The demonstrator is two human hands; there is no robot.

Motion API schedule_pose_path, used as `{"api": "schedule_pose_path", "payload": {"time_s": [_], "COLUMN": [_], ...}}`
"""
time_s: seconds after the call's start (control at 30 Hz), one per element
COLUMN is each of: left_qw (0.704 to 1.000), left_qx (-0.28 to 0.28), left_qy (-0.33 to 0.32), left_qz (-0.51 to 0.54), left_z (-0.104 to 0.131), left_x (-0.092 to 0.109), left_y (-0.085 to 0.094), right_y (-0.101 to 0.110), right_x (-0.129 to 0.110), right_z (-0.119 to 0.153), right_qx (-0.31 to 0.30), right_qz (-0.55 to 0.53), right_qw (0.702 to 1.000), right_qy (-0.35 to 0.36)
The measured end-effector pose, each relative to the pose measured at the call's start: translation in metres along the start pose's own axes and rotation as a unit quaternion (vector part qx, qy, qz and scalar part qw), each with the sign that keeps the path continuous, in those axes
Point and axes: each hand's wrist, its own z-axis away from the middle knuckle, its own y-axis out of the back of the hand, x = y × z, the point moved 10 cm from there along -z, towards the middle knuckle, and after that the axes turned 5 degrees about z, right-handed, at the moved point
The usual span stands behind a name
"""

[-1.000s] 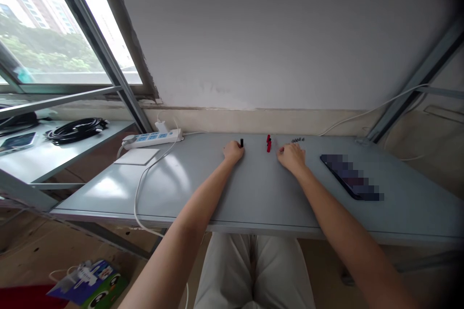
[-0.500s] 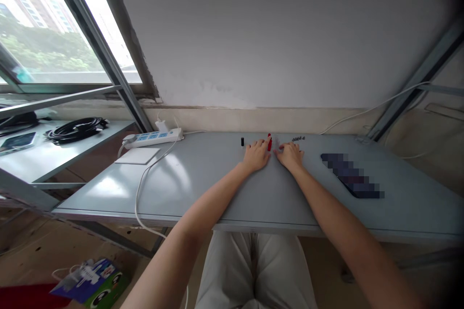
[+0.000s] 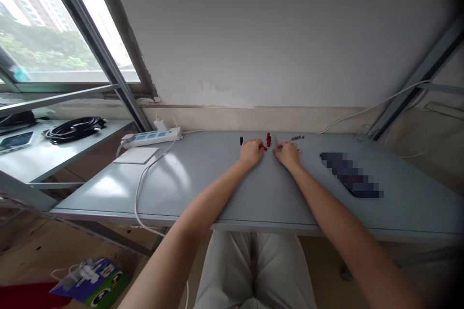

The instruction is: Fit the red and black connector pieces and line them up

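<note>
The red pieces [image 3: 268, 143], small, rounded and stubby with a dark part among them, rest on the smooth, faintly glossy grey surface [image 3: 268, 193]. Just left of the red pieces, the left hand [image 3: 252, 153] is curled nearly closed, its fingertips pinching a slim red stick [image 3: 264, 147] that slants toward them. The right hand [image 3: 288, 153] lies just right of the red pieces, fingers bent and bunched low; at its fingertips is a faint, see-through object [image 3: 275, 142], and I cannot tell whether it is gripped.

A short black cylinder [image 3: 241, 141] stands upright left of the red pieces, beyond the left hand. A row of tiny dark-grey bits [image 3: 297, 138] lies to their right. Farther right is a dark, flat phone [image 3: 348, 174], its face blocked out by pixels.

Well left of the red pieces sit a white plastic power strip [image 3: 154, 136] with blue socket panels and a thin white slab [image 3: 136, 156]. On the floor, far lower left of them, a glossy blue-and-green bag [image 3: 96, 282] shows cartoon eyes and pale lettering too blurred to read.
</note>
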Motion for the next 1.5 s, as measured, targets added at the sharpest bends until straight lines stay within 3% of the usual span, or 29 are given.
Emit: {"api": "schedule_pose_path", "payload": {"time_s": [0.2,0.37,0.77,1.2,1.5], "left_qw": [0.986,0.973,0.951,0.945,0.930], "left_qx": [0.064,0.077,0.070,0.054,0.046], "left_qy": [0.084,0.131,0.156,0.138,0.144], "left_qz": [0.127,0.176,0.258,0.290,0.336], "left_z": [0.012,0.030,0.034,0.031,0.033], "left_x": [-0.030,-0.042,-0.040,-0.039,-0.034], "left_y": [0.028,0.029,0.021,0.012,0.009], "right_y": [-0.002,-0.001,0.019,0.022,0.024], "right_x": [0.000,0.001,-0.020,-0.033,-0.058], "right_z": [-0.001,-0.001,0.014,0.019,0.030], "right_qx": [0.006,0.001,-0.009,0.001,0.011], "right_qz": [-0.008,-0.004,0.040,0.030,0.004], "right_qw": [1.000,1.000,0.997,0.994,0.988], "right_qy": [-0.001,-0.006,0.065,0.106,0.155]}}
